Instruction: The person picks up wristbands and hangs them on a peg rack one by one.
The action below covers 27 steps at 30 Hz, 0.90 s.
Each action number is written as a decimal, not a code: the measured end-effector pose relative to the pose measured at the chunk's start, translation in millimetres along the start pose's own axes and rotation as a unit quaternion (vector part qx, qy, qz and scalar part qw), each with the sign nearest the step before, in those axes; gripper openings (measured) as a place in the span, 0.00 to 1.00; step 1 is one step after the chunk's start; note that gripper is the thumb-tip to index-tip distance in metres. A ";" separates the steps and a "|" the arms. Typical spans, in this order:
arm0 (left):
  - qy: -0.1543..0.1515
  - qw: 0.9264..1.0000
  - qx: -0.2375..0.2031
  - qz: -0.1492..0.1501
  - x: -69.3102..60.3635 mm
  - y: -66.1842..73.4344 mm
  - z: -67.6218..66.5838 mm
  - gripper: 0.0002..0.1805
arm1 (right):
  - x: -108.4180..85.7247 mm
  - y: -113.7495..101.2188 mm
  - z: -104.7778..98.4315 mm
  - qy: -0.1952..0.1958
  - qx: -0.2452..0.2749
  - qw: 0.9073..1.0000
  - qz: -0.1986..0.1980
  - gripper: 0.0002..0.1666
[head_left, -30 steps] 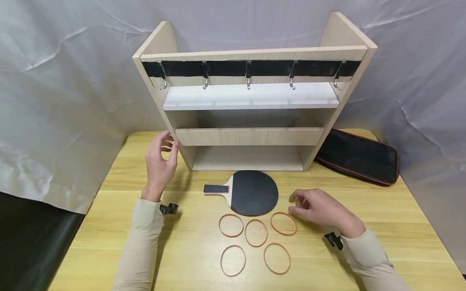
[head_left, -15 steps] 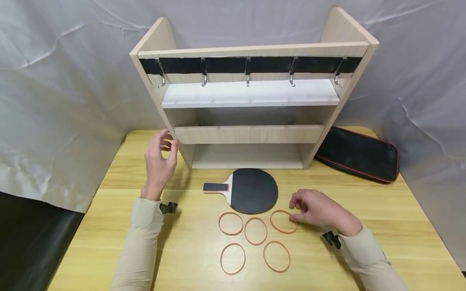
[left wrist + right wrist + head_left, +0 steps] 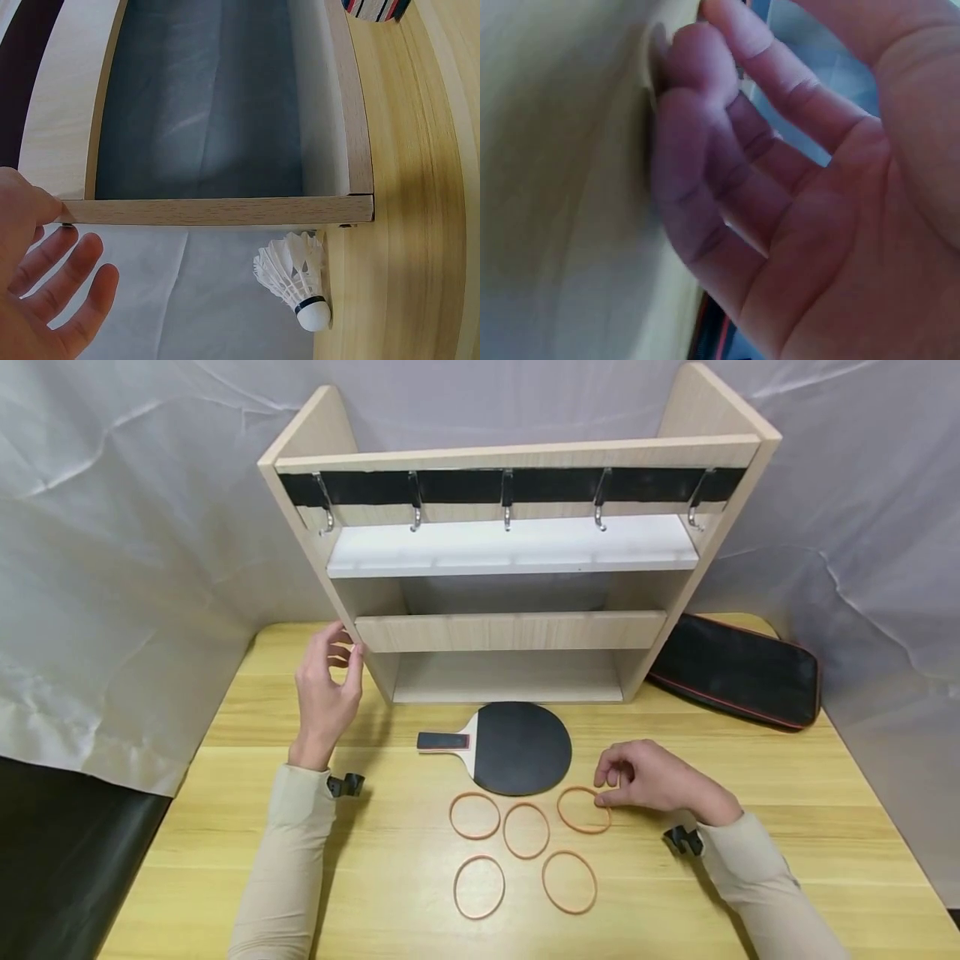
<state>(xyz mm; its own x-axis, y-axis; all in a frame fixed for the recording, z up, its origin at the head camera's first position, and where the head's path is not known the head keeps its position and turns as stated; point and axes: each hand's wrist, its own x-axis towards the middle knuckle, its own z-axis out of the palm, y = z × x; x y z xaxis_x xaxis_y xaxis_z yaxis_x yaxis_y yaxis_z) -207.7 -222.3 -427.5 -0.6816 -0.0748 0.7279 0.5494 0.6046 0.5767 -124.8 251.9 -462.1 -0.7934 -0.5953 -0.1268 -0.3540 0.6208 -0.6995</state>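
Since all five orange rings [image 3: 504, 830] lie on the table [image 3: 405, 877] and the hooks [image 3: 507, 514] hang bare, work seems barely begun, the right hand [image 3: 651, 777] curling at its nearest ring [image 3: 587, 832], pinch unclear, the left hand [image 3: 326, 693] loosely spread beside the rack [image 3: 510, 632].

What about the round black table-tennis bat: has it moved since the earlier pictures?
No. The black bat keeps its place relative to the pale wooden hook rack; the head view shifted.
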 end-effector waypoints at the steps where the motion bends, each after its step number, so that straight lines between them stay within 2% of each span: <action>1: 0.000 1.000 0.001 0.000 0.4 0.3 -0.3 0.18 | 0.5 1.9 0.7 0.000 0.005 1.000 0.001 0.10; 11: 0.004 1.000 0.010 0.007 0.2 -2.4 0.4 0.17 | 3.1 11.3 4.7 0.008 0.027 0.999 -0.015 0.08; 16: 0.011 1.000 0.005 0.012 0.8 -1.2 0.8 0.17 | 2.8 14.5 3.4 0.003 0.060 0.998 -0.026 0.06; 21: 0.022 1.000 0.001 0.017 1.3 0.1 1.2 0.16 | 2.2 16.2 -0.3 -0.008 0.114 0.993 -0.007 0.03; 27: 0.030 0.999 0.003 0.021 0.5 -1.4 1.9 0.16 | 3.7 17.6 -3.0 -0.009 0.165 0.986 0.019 0.08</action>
<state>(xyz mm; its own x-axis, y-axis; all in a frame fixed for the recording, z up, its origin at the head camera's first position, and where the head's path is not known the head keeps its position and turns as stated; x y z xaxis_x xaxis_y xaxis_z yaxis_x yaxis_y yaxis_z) -209.7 -221.6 -428.7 -0.6281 -0.0961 0.7722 0.5742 0.6125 0.5433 -135.5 262.1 -472.8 -0.7932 -0.5857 -0.1668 -0.1415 0.4437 -0.8849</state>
